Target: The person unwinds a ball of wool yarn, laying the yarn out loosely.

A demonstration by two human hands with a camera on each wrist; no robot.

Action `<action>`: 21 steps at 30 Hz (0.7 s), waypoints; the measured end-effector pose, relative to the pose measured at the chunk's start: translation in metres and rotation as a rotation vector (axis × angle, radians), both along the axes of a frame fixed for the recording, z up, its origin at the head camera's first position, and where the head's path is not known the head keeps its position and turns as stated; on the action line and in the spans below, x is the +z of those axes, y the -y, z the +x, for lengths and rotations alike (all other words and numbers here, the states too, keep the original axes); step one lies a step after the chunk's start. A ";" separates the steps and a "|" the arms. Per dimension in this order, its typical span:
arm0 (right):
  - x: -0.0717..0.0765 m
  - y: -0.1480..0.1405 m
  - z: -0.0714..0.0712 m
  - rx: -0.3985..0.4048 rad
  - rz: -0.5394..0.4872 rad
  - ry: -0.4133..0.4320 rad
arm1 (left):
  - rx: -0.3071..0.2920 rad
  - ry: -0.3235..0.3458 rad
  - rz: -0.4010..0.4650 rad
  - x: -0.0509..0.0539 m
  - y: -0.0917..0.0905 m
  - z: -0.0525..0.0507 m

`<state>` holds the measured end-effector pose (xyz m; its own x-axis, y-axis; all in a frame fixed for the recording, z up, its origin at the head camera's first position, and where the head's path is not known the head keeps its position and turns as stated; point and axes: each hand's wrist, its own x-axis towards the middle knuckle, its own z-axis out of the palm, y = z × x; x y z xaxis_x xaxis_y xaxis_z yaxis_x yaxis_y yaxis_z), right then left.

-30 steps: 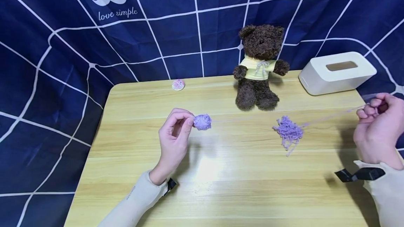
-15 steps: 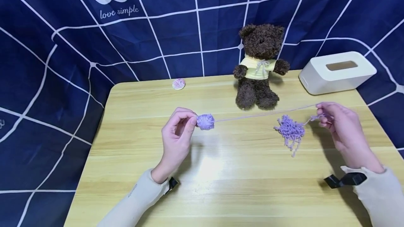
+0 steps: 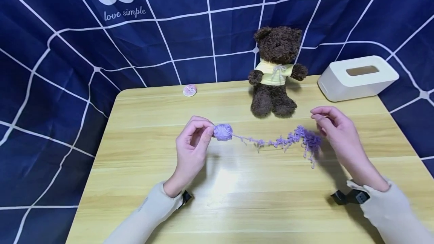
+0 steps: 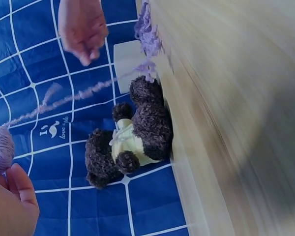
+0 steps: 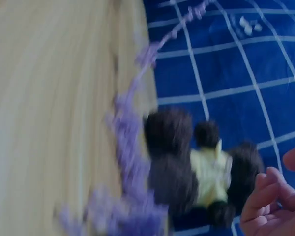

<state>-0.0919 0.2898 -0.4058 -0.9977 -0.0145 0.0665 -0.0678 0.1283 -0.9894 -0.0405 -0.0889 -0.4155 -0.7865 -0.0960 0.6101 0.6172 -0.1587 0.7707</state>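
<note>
A small ball of purple yarn (image 3: pixel 223 132) is pinched between the thumb and fingers of my left hand (image 3: pixel 192 142), held above the table. From the ball a crinkled strand (image 3: pixel 268 143) runs right to a loose tangle of purple yarn (image 3: pixel 310 141) on the table. My right hand (image 3: pixel 339 129) hovers above and beside the tangle, its fingers loosely bent. In the right wrist view its thumb and fingers (image 5: pixel 268 201) are apart with no yarn between them. The left wrist view shows the strand (image 4: pixel 83 94) passing below that hand.
A brown teddy bear (image 3: pixel 276 72) in a yellow top sits at the table's back edge. To its right stands a white tissue box (image 3: pixel 357 78). A round pink patterned disc (image 3: pixel 190 90) lies at the back left. Blue gridded curtain (image 3: pixel 183 29) surrounds the wooden table (image 3: pixel 237 206).
My right hand has moved left from the far right and let go of the yarn. The strand, stretched taut half a second ago, now sags and crinkles. My left hand has barely shifted.
</note>
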 end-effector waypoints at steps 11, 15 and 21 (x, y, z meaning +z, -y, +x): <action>0.014 0.086 0.020 0.199 -0.155 -0.071 | -0.018 -0.006 -0.003 0.001 -0.004 0.000; 0.014 0.111 0.024 0.307 -0.105 -0.073 | -0.012 -0.010 -0.009 0.003 -0.005 -0.001; 0.014 0.135 0.026 0.367 -0.063 -0.007 | -0.017 -0.019 -0.006 0.003 -0.005 -0.001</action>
